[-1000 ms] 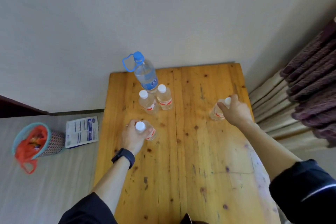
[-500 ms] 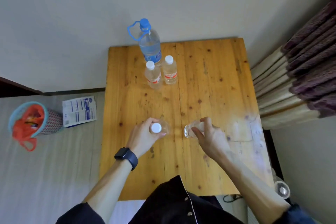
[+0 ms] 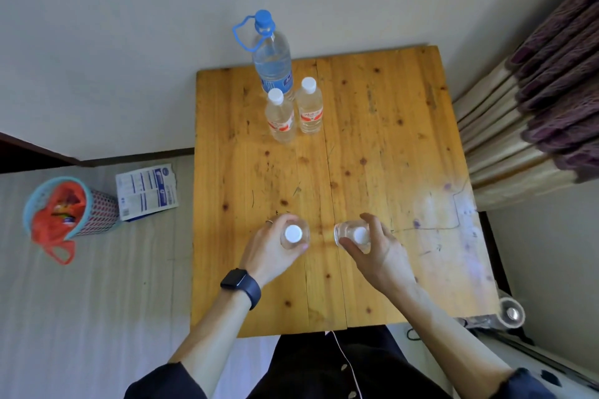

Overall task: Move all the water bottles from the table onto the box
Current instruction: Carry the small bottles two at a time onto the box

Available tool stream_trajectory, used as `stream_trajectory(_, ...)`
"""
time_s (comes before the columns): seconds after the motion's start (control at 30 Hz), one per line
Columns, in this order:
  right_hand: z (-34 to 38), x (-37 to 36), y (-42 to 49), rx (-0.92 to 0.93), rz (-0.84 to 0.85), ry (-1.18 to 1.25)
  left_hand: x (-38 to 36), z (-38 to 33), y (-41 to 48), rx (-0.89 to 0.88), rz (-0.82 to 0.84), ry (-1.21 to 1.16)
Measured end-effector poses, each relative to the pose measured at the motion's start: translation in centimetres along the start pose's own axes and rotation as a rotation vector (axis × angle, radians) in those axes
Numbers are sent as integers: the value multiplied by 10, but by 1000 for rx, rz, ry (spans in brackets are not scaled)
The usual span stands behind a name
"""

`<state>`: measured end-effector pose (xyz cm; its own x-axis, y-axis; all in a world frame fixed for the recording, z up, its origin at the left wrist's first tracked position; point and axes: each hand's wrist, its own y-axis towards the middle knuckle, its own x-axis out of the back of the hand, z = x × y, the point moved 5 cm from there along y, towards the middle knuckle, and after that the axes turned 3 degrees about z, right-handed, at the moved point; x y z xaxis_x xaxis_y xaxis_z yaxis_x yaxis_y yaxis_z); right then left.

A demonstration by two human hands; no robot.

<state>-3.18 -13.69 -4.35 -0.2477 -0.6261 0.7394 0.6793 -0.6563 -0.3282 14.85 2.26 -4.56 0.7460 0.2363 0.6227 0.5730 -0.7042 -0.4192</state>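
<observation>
Head | left hand [image 3: 272, 253] fingers wrapped round small clear white-capped bottle [image 3: 293, 233], right hand [image 3: 376, 253] likewise round twin bottle [image 3: 351, 232] | three more clear plastic bottles [image 3: 309, 110] beyond fingers on wooden table [image 3: 405, 139] | box unseen, likely none delivered

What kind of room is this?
Probably a room in someone's home, maybe a bedroom. A small wooden table stands against a plain wall, a heavy curtain hangs beside it, and a basket lined with a red bag sits on the floor.
</observation>
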Motion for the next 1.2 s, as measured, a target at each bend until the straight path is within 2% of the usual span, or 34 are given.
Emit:
stream_trajectory(0.1,-9,-5,1,-29,10,86,-9,1,-3,-3,8,-79)
stream_trajectory(0.27,-16,-27,8,-67,56,263,-26,8,0,53,-90,-142)
stream_trajectory(0.47,-18,-43,17,-146,-4,283,-34,18,6,3,-157,-43)
stream_trajectory(0.67,-16,-35,-1,-196,-86,289,-26,12,14,-51,-77,75)
stream_trajectory(0.93,-31,24,-112,-313,-420,399,-35,-60,-8,-330,89,333)
stream_trajectory(1.2,-76,41,-291,-581,-833,394,-131,-164,-91,-847,322,480)
